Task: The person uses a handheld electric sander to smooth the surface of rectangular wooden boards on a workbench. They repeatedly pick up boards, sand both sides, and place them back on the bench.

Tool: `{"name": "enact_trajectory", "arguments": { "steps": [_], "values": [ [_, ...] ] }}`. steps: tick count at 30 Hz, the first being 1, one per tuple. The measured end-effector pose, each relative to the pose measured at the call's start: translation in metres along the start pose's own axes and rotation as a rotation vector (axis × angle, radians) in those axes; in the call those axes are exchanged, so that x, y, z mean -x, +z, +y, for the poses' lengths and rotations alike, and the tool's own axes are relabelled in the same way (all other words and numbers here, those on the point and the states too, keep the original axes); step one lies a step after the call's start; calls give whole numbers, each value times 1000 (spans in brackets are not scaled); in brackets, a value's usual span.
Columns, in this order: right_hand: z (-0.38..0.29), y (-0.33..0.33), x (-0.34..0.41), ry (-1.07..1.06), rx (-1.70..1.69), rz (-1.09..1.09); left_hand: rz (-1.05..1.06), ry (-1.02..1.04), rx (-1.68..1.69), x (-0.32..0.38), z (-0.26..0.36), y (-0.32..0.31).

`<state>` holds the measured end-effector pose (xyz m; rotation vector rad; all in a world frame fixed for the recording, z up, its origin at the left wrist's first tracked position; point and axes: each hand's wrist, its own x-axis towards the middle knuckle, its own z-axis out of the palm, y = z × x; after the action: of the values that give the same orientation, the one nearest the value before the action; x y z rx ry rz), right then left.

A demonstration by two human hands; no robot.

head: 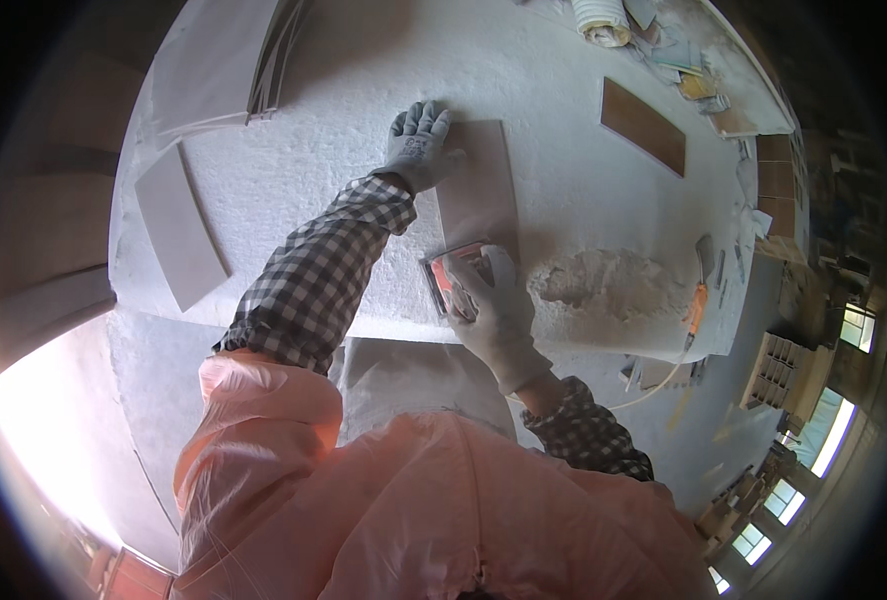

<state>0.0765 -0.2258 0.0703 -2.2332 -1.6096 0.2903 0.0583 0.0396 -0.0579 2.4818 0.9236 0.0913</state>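
Observation:
A long brown-grey flat board [481, 180] lies on the dust-covered worktable before me. My left hand [419, 146], in a grey work glove, rests flat at the board's far left edge, thumb over its surface and fingers extended. Near the end closest to me, my right hand [499, 311] in a pale dusty glove is wrapped around a red hand sander [440, 276] with a dark base. The sander sits on the board's near end, its left corner reaching past the board's side. My palm and fingers hide part of the sander.
Stacked panels [207, 64] stand at far left, above a loose pale panel [180, 229]. A brown board [643, 127] lies at right. Powder is heaped [608, 289] beside my right hand, near an orange-handled tool [697, 307] with a pale hose. Scraps [683, 64] litter the far right corner.

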Motion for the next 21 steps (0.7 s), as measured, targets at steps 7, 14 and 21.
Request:
{"name": "enact_trajectory", "arguments": {
  "steps": [7,14,21],
  "values": [
    [54,-18,37,150,38,95,51,28,27,-1,1,19],
    [21,4,-57,78,34,18,70,-14,103,-13,-8,30],
    [83,-36,-112,85,-9,35,145,41,73,-12,-5,31]
  ]
}}
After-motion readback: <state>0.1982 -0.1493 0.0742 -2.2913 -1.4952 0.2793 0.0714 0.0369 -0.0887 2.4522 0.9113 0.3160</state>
